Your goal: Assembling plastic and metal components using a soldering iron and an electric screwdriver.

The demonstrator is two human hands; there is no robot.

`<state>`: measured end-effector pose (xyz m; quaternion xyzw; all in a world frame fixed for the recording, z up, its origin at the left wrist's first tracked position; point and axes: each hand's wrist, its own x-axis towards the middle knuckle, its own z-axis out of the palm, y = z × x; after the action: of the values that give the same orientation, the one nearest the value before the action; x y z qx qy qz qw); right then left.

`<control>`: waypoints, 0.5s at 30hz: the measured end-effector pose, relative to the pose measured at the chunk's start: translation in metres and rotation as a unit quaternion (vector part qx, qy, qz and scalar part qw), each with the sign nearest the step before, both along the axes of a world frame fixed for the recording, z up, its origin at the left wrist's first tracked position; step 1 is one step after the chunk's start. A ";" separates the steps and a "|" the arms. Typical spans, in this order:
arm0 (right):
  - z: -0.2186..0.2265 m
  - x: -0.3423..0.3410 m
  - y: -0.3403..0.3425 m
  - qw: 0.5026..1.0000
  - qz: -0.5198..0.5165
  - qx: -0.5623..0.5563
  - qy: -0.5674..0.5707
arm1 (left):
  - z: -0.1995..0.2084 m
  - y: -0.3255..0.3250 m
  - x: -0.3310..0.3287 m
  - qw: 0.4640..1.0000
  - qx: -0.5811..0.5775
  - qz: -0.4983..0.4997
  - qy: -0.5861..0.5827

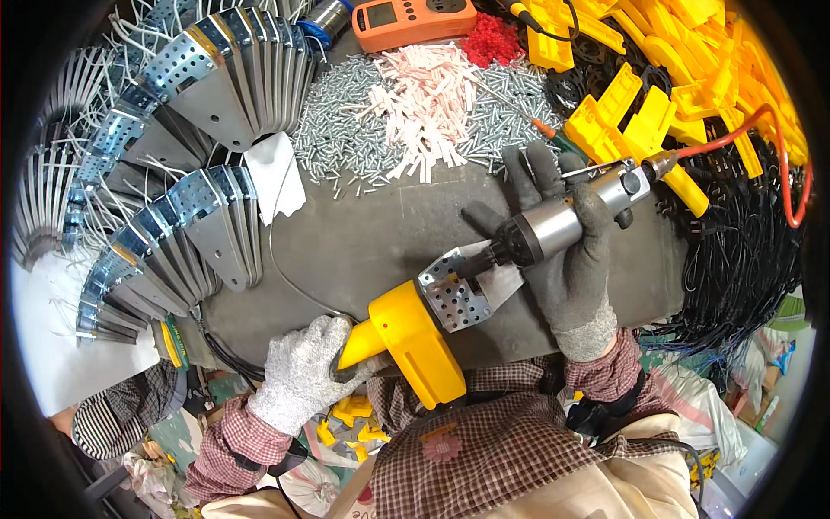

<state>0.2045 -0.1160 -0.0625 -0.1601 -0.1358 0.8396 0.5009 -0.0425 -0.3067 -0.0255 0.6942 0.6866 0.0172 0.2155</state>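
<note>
My left hand, in a light grey knit glove, grips the narrow end of a yellow plastic handle housing near the table's front edge. A perforated metal bracket with a flat grey blade joins the housing's upper right side. My right hand, in a dark-palmed glove, holds a silver and black pneumatic screwdriver across its palm. The thumb lies over the tool; the other fingers stretch out beyond it. The driver's black nose points down-left at the bracket; I cannot tell whether its tip touches. A grey cord runs from near my left hand.
Stacked metal brackets with blades and white wires fill the left. Behind are loose screws, pale pink sleeves, red small parts and an orange meter. Yellow housings, black cables and a red air hose lie right.
</note>
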 end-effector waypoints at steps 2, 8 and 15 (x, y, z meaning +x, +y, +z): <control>0.002 0.003 -0.004 1.000 -0.008 0.004 -0.001 | 0.000 -0.001 0.000 1.000 0.007 0.009 -0.001; 0.007 0.031 -0.020 0.997 -0.062 0.020 -0.042 | -0.002 0.001 0.007 0.998 0.054 0.023 -0.003; 0.003 0.036 -0.024 0.995 -0.069 0.029 -0.063 | -0.003 0.000 0.008 0.997 0.059 0.039 -0.016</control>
<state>0.2408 -0.1400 -0.0598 -0.2068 -0.1802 0.7869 0.5528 -0.0342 -0.3067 -0.0288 0.6776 0.7077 0.0768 0.1846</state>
